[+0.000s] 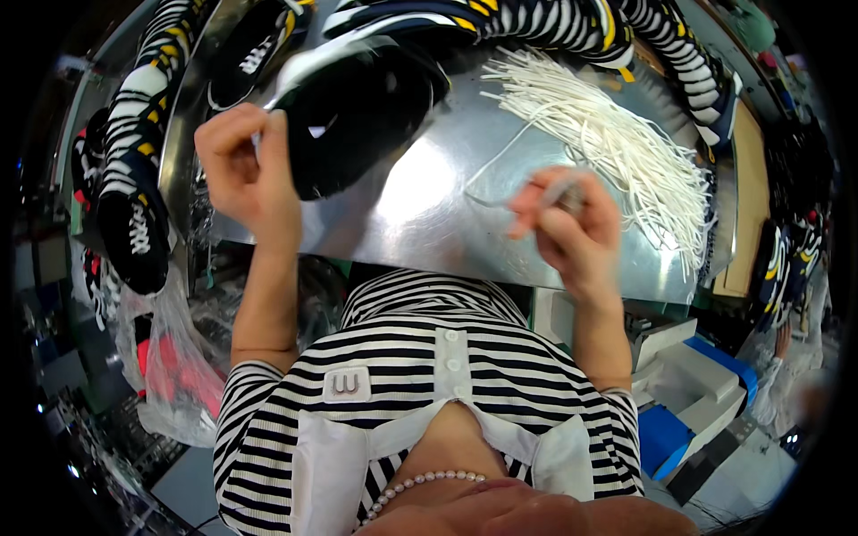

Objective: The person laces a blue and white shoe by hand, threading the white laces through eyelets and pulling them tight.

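Observation:
My left hand (243, 170) is closed, thumb against fingers, at the near left edge of a dark shoe (362, 121). The shoe is tilted up over the metal table, and a white band runs along its far side. My right hand (576, 228), slightly blurred, has its fingers curled round a thin white shoelace (474, 186). The lace loops out to the left of the hand, toward a large loose bundle of white shoelaces (617, 152) on the table. Blur hides the exact grip of the right fingertips.
Long rows of nested dark shoes line the far edge (554, 27) and the left side (147, 116) of the metal table (429, 223). One laced shoe (255, 58) lies at the far left. Plastic bags (183, 384) hang at the left; a blue-and-grey box (688, 393) stands lower right.

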`<state>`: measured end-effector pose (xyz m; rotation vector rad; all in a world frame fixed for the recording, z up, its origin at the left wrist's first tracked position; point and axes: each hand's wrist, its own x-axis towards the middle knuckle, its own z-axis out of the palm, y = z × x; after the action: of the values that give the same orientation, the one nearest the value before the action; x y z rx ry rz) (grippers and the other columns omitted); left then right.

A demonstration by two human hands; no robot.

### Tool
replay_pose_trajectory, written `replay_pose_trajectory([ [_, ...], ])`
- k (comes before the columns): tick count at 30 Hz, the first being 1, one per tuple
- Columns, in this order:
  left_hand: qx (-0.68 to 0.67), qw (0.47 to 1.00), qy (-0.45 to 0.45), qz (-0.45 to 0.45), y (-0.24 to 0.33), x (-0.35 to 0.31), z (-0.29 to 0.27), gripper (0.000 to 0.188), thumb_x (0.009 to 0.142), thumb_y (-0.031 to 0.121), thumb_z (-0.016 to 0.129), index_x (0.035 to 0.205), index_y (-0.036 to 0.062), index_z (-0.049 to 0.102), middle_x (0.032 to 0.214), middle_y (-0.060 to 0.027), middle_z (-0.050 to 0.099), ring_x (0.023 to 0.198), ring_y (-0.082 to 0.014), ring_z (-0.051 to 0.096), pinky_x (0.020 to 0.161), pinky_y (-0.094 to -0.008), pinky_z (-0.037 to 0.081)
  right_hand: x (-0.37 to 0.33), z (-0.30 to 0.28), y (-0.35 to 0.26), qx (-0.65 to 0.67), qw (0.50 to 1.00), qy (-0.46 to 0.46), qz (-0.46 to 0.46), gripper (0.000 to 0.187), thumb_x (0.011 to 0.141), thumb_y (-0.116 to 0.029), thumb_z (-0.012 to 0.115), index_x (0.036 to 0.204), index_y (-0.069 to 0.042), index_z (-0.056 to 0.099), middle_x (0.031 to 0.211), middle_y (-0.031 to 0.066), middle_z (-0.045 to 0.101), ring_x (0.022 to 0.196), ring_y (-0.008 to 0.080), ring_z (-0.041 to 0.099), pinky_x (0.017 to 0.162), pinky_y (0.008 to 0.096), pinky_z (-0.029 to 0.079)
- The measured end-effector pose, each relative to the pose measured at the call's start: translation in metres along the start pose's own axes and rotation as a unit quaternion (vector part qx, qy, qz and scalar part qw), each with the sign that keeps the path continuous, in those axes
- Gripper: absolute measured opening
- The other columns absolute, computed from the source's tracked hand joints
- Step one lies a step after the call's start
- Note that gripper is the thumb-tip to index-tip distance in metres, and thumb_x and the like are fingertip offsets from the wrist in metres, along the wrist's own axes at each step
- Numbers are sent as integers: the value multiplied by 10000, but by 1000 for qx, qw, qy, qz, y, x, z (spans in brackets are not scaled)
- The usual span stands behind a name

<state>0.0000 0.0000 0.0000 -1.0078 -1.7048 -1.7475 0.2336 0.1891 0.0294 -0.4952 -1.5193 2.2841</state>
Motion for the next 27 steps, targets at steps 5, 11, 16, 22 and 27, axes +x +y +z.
replay_pose_trajectory([
  [5, 127, 988, -33, 83, 2, 32, 19, 162, 822, -50, 724, 956, 26, 676, 910, -60, 648, 820, -159, 618, 732, -221, 487, -54, -47, -20, -17, 993, 61, -96, 128, 922, 16, 554, 1048, 37, 550, 788, 212, 676, 480, 141, 600, 371, 173, 346],
  [11, 27, 951, -287, 108, 93, -9, 27, 105, 823, -60, 638, 881, 28, 640, 856, -69, 628, 743, -207, 602, 662, -309, 463, -72, -70, -2, 37, 985, 45, -161, 77, 950, -41, 539, 972, 25, 505, 624, 104, 551, 395, 91, 425, 419, 196, 345],
  [16, 85, 838, -525, 122, 73, -132, 127, 195, 755, 119, 653, 941, 61, 648, 974, -77, 627, 986, -250, 596, 871, -394, 436, -81, -72, -20, 136, 955, -19, -263, 69, 970, -77, 556, 973, -33, 502, 532, 15, 517, 363, 83, 399, 358, 217, 308],
  [22, 111, 916, -361, 137, 43, -53, 71, 147, 759, 87, 697, 900, 60, 667, 1045, -115, 659, 992, -278, 632, 822, -393, 534, -99, -86, -7, -210, 906, -7, -368, 108, 978, -127, 596, 952, -30, 555, 666, 62, 634, 443, 81, 492, 386, 205, 326],
  [27, 258, 939, -226, -4, -61, 16, 9, 250, 866, 143, 707, 1081, 19, 679, 1109, -154, 670, 1037, -325, 628, 920, -384, 485, -30, -30, 54, 5, 996, 31, 88, 100, 966, -136, 614, 1014, -49, 626, 729, 20, 631, 506, 35, 436, 446, 185, 324],
])
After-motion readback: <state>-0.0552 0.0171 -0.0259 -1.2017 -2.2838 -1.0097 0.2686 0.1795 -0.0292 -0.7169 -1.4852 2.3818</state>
